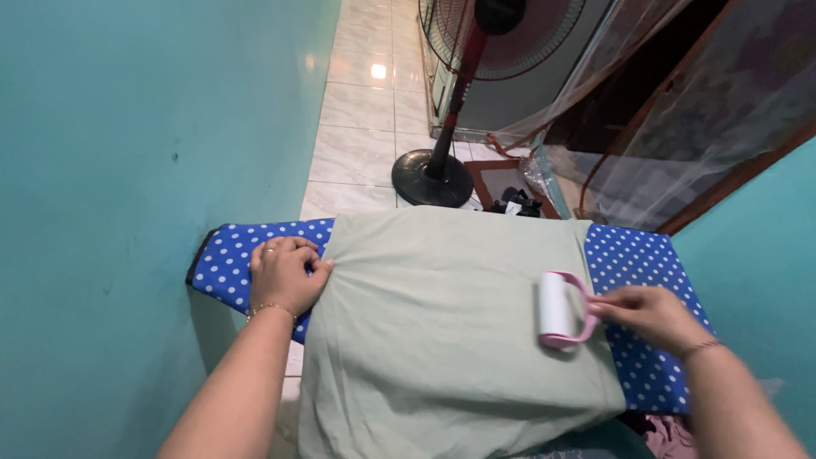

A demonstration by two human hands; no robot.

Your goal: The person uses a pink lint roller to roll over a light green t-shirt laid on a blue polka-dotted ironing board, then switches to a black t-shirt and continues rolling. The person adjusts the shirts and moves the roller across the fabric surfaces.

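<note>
A pale green cloth [433, 314] lies spread over an ironing board with a blue cover dotted in white [642, 255]. My left hand [285, 274] rests fingers curled on the cloth's left edge, pressing it against the board. My right hand [650, 314] holds the pink handle of a lint roller [557, 308], whose white roll lies on the right part of the cloth.
A teal wall [127, 170] runs close along the left. Beyond the board, a standing fan [442, 161] with a round black base stands on the pale tiled floor [365, 110]. Sheer netting [680, 110] hangs at the right, with small dark items on the floor under it.
</note>
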